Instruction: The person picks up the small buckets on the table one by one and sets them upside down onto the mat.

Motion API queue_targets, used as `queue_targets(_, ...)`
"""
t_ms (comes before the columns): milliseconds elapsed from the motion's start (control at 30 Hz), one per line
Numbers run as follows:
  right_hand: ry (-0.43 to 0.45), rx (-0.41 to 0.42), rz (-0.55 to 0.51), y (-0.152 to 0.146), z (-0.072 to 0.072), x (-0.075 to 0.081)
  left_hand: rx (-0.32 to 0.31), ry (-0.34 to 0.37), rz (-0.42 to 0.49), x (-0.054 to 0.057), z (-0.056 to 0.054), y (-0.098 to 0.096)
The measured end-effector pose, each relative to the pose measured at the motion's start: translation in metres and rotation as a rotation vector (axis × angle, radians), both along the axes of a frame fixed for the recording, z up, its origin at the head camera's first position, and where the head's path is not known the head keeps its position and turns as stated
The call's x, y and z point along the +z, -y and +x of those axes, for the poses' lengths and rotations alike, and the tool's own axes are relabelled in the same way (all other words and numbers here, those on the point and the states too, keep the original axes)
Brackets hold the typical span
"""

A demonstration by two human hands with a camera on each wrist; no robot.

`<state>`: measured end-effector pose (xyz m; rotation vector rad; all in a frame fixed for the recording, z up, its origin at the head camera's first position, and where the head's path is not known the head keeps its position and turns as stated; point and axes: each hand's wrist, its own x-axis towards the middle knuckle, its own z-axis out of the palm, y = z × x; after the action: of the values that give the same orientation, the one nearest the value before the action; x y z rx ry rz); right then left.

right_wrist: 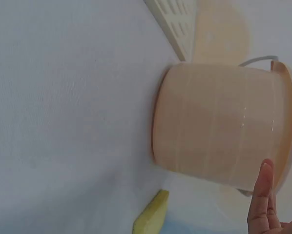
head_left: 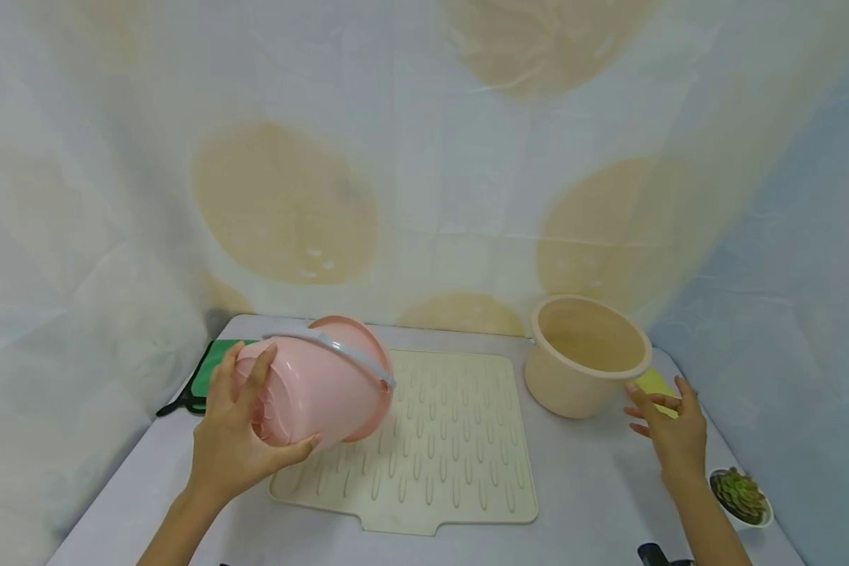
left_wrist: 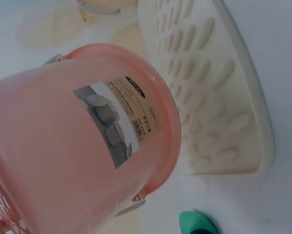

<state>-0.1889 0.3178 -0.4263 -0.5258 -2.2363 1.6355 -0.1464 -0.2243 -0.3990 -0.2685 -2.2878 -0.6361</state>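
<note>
My left hand grips a pink bucket by its bottom end, fingers on the far side and thumb below. The bucket is tipped on its side above the mat, its mouth facing right and its grey handle lying across it. A printed label shows on its wall in the left wrist view. Upright at the right stands a beige bucket. Beside it, my right hand has its fingers extended, a fingertip close to the rim; whether they touch I cannot tell.
A cream ridged mat lies mid-table. Behind the left hand is a green thing with a black handle. To the right are a yellow piece, a small potted succulent and a black object at the near edge. Patterned curtains enclose the table.
</note>
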Motion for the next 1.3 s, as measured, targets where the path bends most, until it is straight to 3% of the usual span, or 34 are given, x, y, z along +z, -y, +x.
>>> queue_targets(267, 0.03, 0.015, 0.017, -0.006, -0.01, 0.014, 0.023, -0.006, -0.052, -0.002, 0.004, 0.008)
queue_targets(567, 0.021, 0.045, -0.103, -0.007, -0.019, 0.014, 0.033, 0.001, -0.119, -0.001, 0.006, 0.012)
queue_targets(867, 0.001, 0.07, -0.217, 0.001, -0.026, 0.015, 0.034, 0.052, -0.157, -0.002, 0.01, 0.011)
queue_targets(1033, -0.023, 0.078, -0.272, 0.001, -0.031, 0.018, 0.038, 0.092, -0.193, 0.0, 0.006, 0.004)
queue_targets(1300, -0.004, 0.045, -0.459, 0.0, -0.037, 0.02, 0.041, 0.136, -0.261, 0.004, -0.001, -0.009)
